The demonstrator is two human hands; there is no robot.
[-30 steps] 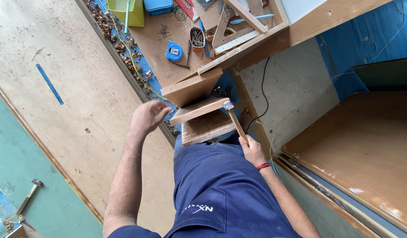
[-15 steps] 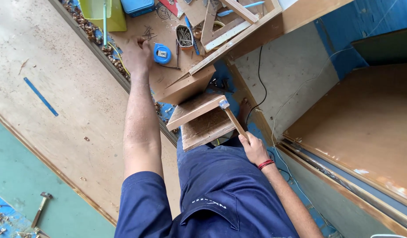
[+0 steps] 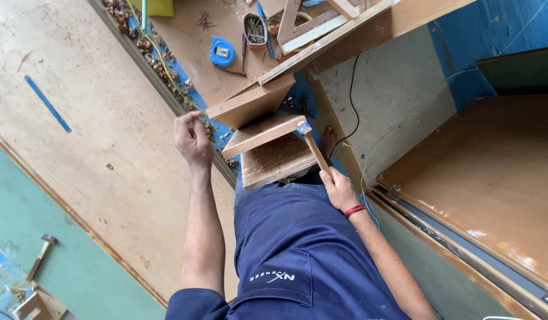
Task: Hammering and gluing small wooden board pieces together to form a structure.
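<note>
The hammer (image 3: 312, 148) lay in the right hand (image 3: 339, 188), the fingers wrapped fully round the lower end of its wooden handle. The handle ran up and to the left from the fist, and the metal head rested at the right-hand edge of the wooden step piece (image 3: 263, 134) — touching it or just above it, I could not tell which. That piece was one of several stacked boards: a larger slanted wooden board (image 3: 250, 106) above it and a rougher chipboard panel (image 3: 277, 161) below, just in front of the person's blue trousers. A red band sat at the right wrist.

The left hand (image 3: 192, 141) was raised just left of the stacked boards, over the pale plywood sheet (image 3: 78, 118). Its fingers were curled in with the tips pinched together; something small may have been held between them, but it was too small to tell.

Farther out, on the workbench (image 3: 191, 35) above the boards, lay a blue tape measure (image 3: 222, 52) and, near it, a small open tin of nails (image 3: 255, 29). Wood shavings filled the channel along the bench's edge. A black cable (image 3: 352, 89) ran down the grey wall to the right of the boards. At the lower left, well apart from both hands, a second hammer (image 3: 41, 253) lay on the green floor — beside a few offcuts.
</note>
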